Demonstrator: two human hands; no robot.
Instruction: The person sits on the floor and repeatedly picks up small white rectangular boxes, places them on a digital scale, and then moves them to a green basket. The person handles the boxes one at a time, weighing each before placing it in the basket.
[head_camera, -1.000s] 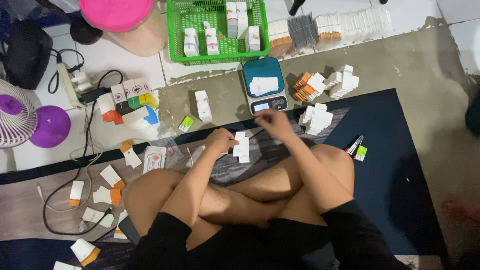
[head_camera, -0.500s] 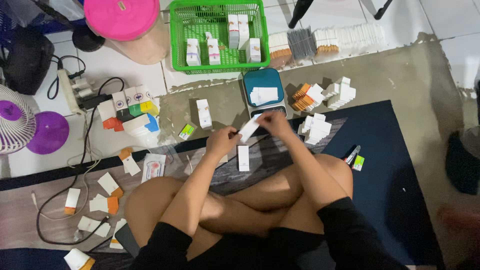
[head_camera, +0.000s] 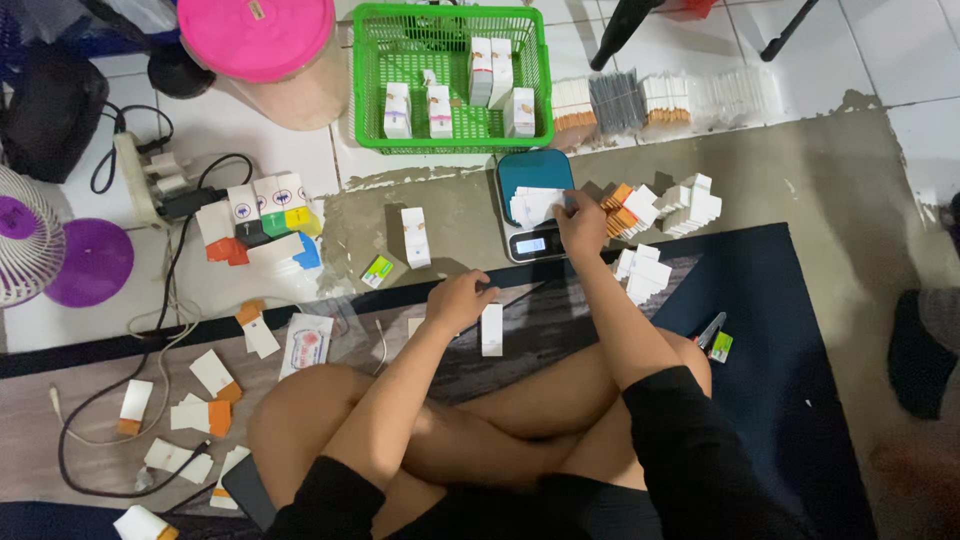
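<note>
Resting at frame centre, a stack of flat white cartons (head_camera: 535, 203) is being pinched on the scale (head_camera: 533, 205) by right hand (head_camera: 581, 224) fingers; light, crushable, best held at edges. Left hand (head_camera: 458, 300) fingers are being kept curled, holding nothing visible.

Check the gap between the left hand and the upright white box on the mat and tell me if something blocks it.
Nothing visible does. The left hand rests on the mat just left of the white box, with only bare mat between them. The right hand is away at the stack of white sheets on the scale.
</note>
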